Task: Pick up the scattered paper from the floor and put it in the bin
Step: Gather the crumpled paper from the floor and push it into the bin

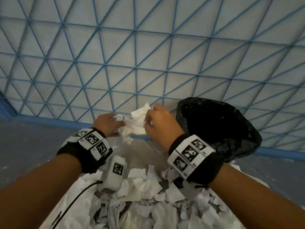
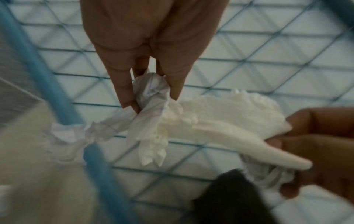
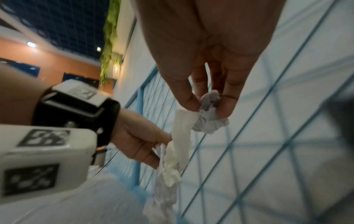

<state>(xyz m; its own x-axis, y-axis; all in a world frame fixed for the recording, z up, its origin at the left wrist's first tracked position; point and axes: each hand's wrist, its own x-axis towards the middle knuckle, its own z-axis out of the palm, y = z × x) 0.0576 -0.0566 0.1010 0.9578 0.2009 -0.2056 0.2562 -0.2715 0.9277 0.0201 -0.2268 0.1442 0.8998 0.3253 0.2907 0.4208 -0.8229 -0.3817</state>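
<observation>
Both hands grasp one paper wad (image 1: 138,122) in the air, just left of the bin (image 1: 217,128).
Left hand (image 1: 108,123) and right hand (image 1: 159,124) pinch opposite ends; long axis runs left-right. Bin mouth tilted, open; loose scraps (image 1: 143,192) lie below the wrists; grid wall (image 1: 148,55) close behind.

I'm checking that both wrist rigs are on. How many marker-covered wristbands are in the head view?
2: one wristband on the left wrist, one on the right wrist, both above the paper pile. None seem hidden.
</observation>
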